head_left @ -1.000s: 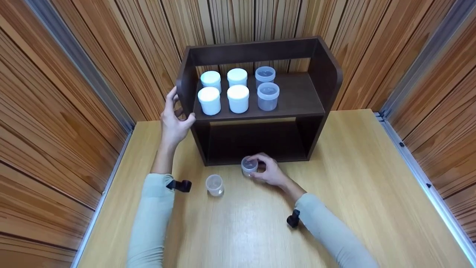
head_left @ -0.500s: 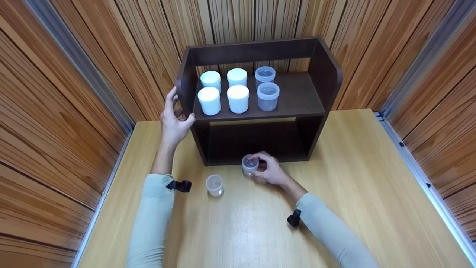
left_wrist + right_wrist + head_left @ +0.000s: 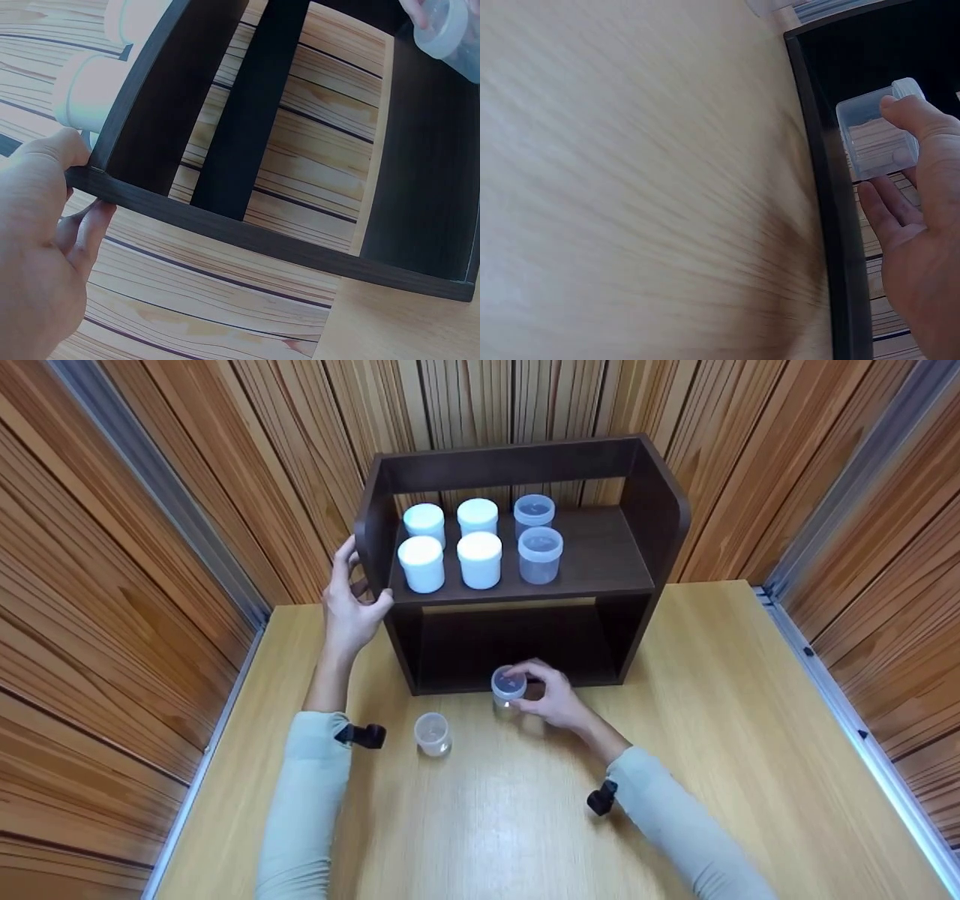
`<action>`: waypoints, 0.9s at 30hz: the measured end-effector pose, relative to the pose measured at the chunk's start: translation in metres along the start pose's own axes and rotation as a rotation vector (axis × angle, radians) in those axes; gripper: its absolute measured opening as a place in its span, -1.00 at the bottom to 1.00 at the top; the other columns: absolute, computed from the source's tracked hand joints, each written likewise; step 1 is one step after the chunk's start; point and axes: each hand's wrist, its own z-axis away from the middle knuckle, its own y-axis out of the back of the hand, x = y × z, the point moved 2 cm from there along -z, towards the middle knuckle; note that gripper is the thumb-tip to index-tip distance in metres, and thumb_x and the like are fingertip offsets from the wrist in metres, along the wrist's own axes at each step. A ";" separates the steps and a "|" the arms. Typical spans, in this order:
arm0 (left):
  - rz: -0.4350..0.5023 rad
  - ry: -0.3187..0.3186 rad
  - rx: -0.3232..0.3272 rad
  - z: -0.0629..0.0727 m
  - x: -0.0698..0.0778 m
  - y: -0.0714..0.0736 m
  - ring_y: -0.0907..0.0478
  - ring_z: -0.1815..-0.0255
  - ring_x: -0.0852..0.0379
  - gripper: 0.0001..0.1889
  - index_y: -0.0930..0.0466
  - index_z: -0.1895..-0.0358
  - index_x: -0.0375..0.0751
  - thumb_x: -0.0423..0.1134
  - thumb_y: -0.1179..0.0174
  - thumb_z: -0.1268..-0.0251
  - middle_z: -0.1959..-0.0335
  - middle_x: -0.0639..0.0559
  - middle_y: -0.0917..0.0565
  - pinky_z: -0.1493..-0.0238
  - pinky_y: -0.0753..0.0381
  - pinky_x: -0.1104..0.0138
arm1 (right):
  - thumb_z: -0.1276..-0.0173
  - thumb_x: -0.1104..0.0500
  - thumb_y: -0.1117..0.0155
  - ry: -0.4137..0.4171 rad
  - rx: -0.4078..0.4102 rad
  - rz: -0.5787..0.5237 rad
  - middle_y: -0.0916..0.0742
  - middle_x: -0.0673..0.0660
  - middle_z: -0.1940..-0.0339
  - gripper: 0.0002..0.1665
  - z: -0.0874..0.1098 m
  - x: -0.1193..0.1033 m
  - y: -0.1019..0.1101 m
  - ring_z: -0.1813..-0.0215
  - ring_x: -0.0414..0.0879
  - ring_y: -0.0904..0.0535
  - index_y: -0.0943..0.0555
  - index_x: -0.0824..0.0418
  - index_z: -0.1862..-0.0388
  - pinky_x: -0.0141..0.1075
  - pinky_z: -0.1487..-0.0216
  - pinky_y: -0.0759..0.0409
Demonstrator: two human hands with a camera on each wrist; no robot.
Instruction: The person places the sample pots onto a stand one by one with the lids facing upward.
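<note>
My right hand (image 3: pixel 553 697) holds a clear plastic jar (image 3: pixel 508 687) with a translucent lid in front of the lower shelf opening. In the right wrist view the thumb lies against the jar (image 3: pixel 874 135) near its lid, with fingers on the other side. At the left, my left hand (image 3: pixel 351 611) grips the side panel of a dark brown shelf (image 3: pixel 600 574), thumb in front and fingers behind. A second clear cup (image 3: pixel 433 735), apparently lidless, stands on the table to the left of the held jar.
On the upper shelf level stand several white lidded jars (image 3: pixel 481 561) in two rows. Two translucent lidded jars (image 3: pixel 540 556) stand to their right. The wooden table (image 3: pixel 480 825) is bounded by wood-panelled walls (image 3: pixel 105 585) and metal rails (image 3: pixel 855 705).
My right hand has lifted the jar slightly and moved it a little toward the shelf and to the right. The left hand stays on the shelf panel.
</note>
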 end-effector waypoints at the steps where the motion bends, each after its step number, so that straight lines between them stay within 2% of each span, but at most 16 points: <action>1: 0.000 0.002 -0.002 0.000 0.000 0.000 -0.48 -0.70 -0.21 -0.10 -0.26 -0.75 -0.15 -0.49 -0.33 -0.33 -0.59 -0.32 -0.55 -0.61 -0.66 -0.18 | -0.28 0.33 -0.71 0.002 -0.002 0.000 -0.81 0.27 -0.34 -0.42 0.000 -0.002 0.002 -0.40 0.16 -0.69 -0.78 0.22 -0.29 -0.14 -0.53 -0.61; 4: -0.001 0.008 -0.003 0.000 0.001 0.000 -0.47 -0.71 -0.21 -0.10 -0.26 -0.75 -0.14 -0.50 -0.33 -0.34 -0.59 -0.32 -0.55 -0.62 -0.65 -0.18 | -0.31 0.32 -0.70 0.011 -0.007 -0.009 -0.79 0.27 -0.35 -0.42 0.000 -0.007 0.006 -0.39 0.14 -0.68 -0.77 0.21 -0.30 -0.12 -0.52 -0.67; 9: -0.009 0.018 -0.003 0.000 0.001 0.000 -0.45 -0.73 -0.23 -0.11 -0.25 -0.76 -0.11 -0.50 -0.33 -0.36 -0.60 -0.30 -0.54 -0.63 -0.64 -0.18 | -0.33 0.35 -0.67 0.032 -0.012 -0.051 -0.74 0.33 -0.35 -0.44 0.002 -0.015 0.011 -0.37 0.13 -0.67 -0.75 0.25 -0.31 0.08 -0.44 -0.78; 12: -0.008 0.018 -0.005 0.001 0.000 0.000 -0.45 -0.73 -0.22 -0.11 -0.26 -0.75 -0.11 -0.50 -0.32 -0.35 -0.60 -0.29 -0.54 -0.62 -0.64 -0.17 | -0.33 0.37 -0.66 0.039 -0.013 -0.065 -0.73 0.36 -0.36 -0.44 0.002 -0.020 0.013 -0.37 0.11 -0.67 -0.74 0.27 -0.30 0.11 -0.41 -0.81; 16: -0.004 0.025 -0.010 0.001 0.000 0.000 -0.48 -0.72 -0.25 -0.11 -0.26 -0.75 -0.09 -0.50 -0.33 -0.35 -0.59 -0.29 -0.55 -0.56 -0.69 -0.20 | -0.32 0.39 -0.66 0.051 0.004 -0.064 -0.73 0.37 -0.34 -0.44 0.003 -0.024 0.016 -0.34 0.02 -0.67 -0.74 0.29 -0.29 0.02 -0.36 -0.84; 22: 0.003 0.025 -0.003 0.002 0.000 0.000 -0.52 -0.68 -0.27 -0.10 -0.25 -0.75 -0.12 -0.51 -0.32 -0.34 -0.58 -0.31 -0.54 -0.53 -0.71 -0.21 | -0.26 0.42 -0.67 0.062 0.059 -0.100 -0.74 0.38 -0.29 -0.42 0.005 -0.029 0.021 -0.26 -0.21 -0.68 -0.76 0.32 -0.27 -0.28 -0.27 -0.85; 27: 0.010 0.019 -0.007 0.001 0.000 0.000 -0.56 -0.64 -0.29 -0.10 -0.25 -0.75 -0.14 -0.51 -0.32 -0.33 -0.57 -0.32 -0.54 -0.51 -0.73 -0.20 | -0.23 0.46 -0.66 0.077 0.101 -0.121 -0.73 0.37 -0.26 -0.41 0.006 -0.032 0.026 -0.26 -0.25 -0.65 -0.77 0.32 -0.27 -0.37 -0.22 -0.83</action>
